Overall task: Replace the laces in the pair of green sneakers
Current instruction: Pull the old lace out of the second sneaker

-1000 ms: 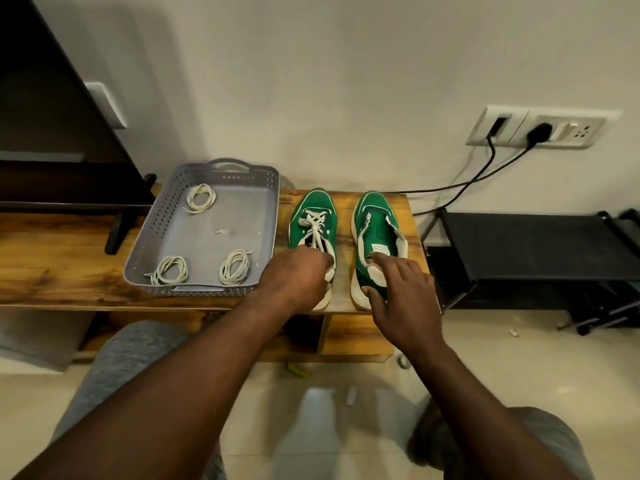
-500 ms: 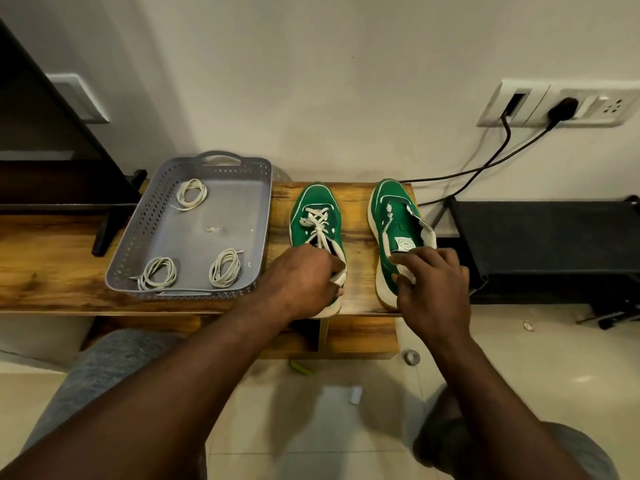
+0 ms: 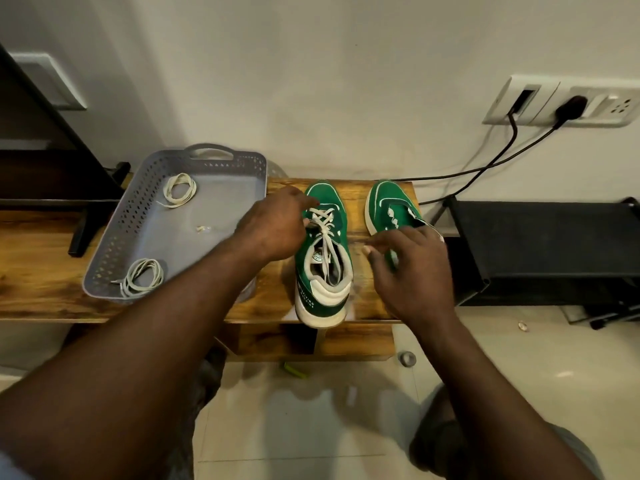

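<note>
The laced green sneaker (image 3: 323, 268) stands at frame centre on the desk (image 3: 41, 282), its heel over the front edge. Its white lace (image 3: 322, 220) is still crossed through the eyelets, with the ends trailing into the opening. The left hand (image 3: 273, 226) has left the heel, where it sat half a second ago, and now reaches the crossings nearer the toe. Its fingertips touch the lace, though blur hides whether they pinch it. The right hand (image 3: 412, 271) has let go of the tongue of the unlaced sneaker (image 3: 388, 206), right of centre, and hovers between the shoes with fingers loosely bent, holding nothing. I judge that the unlacing of this shoe is just starting. Left of the shoes, the grey tray (image 3: 114, 233) holds coiled laces (image 3: 179, 190).
</note>
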`<state>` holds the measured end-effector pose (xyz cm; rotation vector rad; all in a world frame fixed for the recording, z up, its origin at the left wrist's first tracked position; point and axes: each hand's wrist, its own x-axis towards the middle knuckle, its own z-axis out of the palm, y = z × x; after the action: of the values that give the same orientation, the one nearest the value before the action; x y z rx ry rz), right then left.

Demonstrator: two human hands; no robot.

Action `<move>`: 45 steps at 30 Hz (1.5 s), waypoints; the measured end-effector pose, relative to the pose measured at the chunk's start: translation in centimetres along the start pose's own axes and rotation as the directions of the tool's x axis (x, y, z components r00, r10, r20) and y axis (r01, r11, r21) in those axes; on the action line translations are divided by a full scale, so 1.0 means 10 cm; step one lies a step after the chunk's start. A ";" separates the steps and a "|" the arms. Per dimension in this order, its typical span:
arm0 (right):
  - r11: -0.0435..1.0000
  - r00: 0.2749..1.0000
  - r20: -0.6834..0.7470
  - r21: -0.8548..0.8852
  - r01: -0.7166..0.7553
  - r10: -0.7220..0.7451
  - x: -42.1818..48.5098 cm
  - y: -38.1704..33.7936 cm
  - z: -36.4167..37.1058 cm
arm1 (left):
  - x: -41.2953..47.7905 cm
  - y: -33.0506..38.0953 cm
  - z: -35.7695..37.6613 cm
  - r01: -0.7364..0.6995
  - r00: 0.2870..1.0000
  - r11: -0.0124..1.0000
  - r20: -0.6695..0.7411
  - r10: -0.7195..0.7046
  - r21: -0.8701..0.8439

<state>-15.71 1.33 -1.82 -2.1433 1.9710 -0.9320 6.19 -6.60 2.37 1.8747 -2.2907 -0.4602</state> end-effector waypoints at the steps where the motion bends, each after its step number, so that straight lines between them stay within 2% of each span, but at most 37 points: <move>1: 0.999 0.998 0.060 0.029 0.022 -0.024 0.06 -0.08 0.08 | 0.04 0.00 0.03 -0.018 0.999 1.000 0.039 0.018 0.001; 3: 0.999 0.985 0.174 0.048 0.016 -0.024 0.16 -0.22 0.24 | 0.09 0.02 0.06 -0.044 0.996 0.999 0.078 0.041 0.027; 5: 1.000 0.976 0.218 0.009 -0.004 0.002 0.23 -0.32 0.36 | 0.11 0.04 0.07 -0.043 0.998 0.995 0.053 0.038 0.087; 8: 0.998 0.973 0.220 -0.038 -0.057 0.064 0.29 -0.40 0.43 | 0.11 0.05 0.07 -0.007 1.000 0.992 -0.006 0.008 0.127; 13: 0.997 0.978 0.192 -0.009 -0.077 0.077 0.27 -0.40 0.46 | 0.08 0.00 -0.02 0.028 0.999 0.995 -0.049 -0.024 0.096; 16: 0.996 0.978 0.186 -0.018 -0.089 0.091 0.28 -0.37 0.47 | 0.09 -0.02 -0.09 0.038 0.994 0.999 -0.100 -0.040 -0.016; 18: 0.996 0.980 0.175 -0.013 -0.090 0.091 0.28 -0.36 0.47 | 0.11 0.02 -0.20 0.045 0.985 0.953 -0.148 -0.093 -0.298; 19: 0.996 0.981 0.170 -0.008 -0.090 0.090 0.27 -0.36 0.48 | 0.12 0.03 -0.28 0.052 0.978 0.844 -0.145 -0.152 -0.533; 20: 0.996 0.982 0.167 -0.003 -0.092 0.091 0.27 -0.35 0.49 | 0.12 0.03 -0.37 0.052 0.973 0.632 -0.105 -0.208 -0.773; 21: 0.995 0.982 0.166 0.002 -0.095 0.093 0.26 -0.35 0.49 | 0.11 0.02 -0.46 0.048 0.973 0.323 -0.029 -0.230 -0.945; 22: 0.995 0.981 0.165 0.008 -0.100 0.098 0.26 -0.34 0.50 | 0.10 -0.01 -0.53 0.050 0.978 0.002 0.049 -0.204 -0.999; 23: 0.994 0.981 0.163 0.017 -0.107 0.103 0.26 -0.34 0.49 | 0.09 -0.03 -0.56 0.056 0.980 -0.202 0.093 -0.178 -0.978; 24: 0.993 0.981 0.160 0.028 -0.114 0.109 0.26 -0.34 0.49 | 0.09 -0.07 -0.58 0.065 0.977 -0.239 0.111 -0.185 -0.969; 25: 0.992 0.981 0.156 0.038 -0.118 0.111 0.26 -0.34 0.49 | 0.08 -0.10 -0.57 0.078 0.970 -0.112 0.101 -0.222 -0.991; 26: 0.992 0.982 0.155 0.044 -0.121 0.113 0.26 -0.33 0.49 | 0.08 -0.11 -0.55 0.097 0.963 0.171 0.049 -0.263 -0.980; 27: 0.991 0.981 0.157 0.049 -0.124 0.115 0.26 -0.33 0.50 | 0.07 -0.12 -0.52 0.116 0.963 0.522 -0.033 -0.268 -0.845; 28: 0.991 0.980 0.160 0.051 -0.127 0.118 0.26 -0.32 0.50 | 0.06 -0.13 -0.45 0.111 0.975 0.781 -0.085 -0.205 -0.615; 29: 0.990 0.980 0.162 0.053 -0.129 0.119 0.26 -0.31 0.51 | 0.04 -0.12 -0.38 0.098 0.991 0.912 -0.045 -0.126 -0.398; 30: 0.990 0.979 0.164 0.056 -0.128 0.118 0.27 -0.31 0.51 | 0.03 -0.11 -0.30 0.093 0.995 0.962 0.049 -0.083 -0.256; 32: 0.990 0.979 0.173 0.068 -0.125 0.112 0.27 -0.31 0.52 | 0.00 -0.06 -0.18 0.075 0.981 0.981 0.191 -0.040 -0.180; 36: 0.991 0.976 0.203 0.093 -0.096 0.076 0.28 -0.28 0.53 | 0.08 0.00 -0.03 -0.003 0.990 0.993 0.141 0.020 -0.117; 41: 0.988 0.968 0.238 0.116 -0.105 0.075 0.30 -0.25 0.55 | 0.10 -0.01 0.08 -0.007 0.981 0.990 0.191 0.034 -0.139; 45: 0.981 0.960 0.262 0.139 -0.135 0.095 0.30 -0.24 0.57 | 0.08 -0.03 0.07 -0.007 0.982 0.949 0.179 0.067 -0.316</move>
<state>-10.94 -2.96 -4.21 -1.9317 1.8130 -0.7239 6.07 -7.36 1.51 1.6921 -2.1955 -0.9722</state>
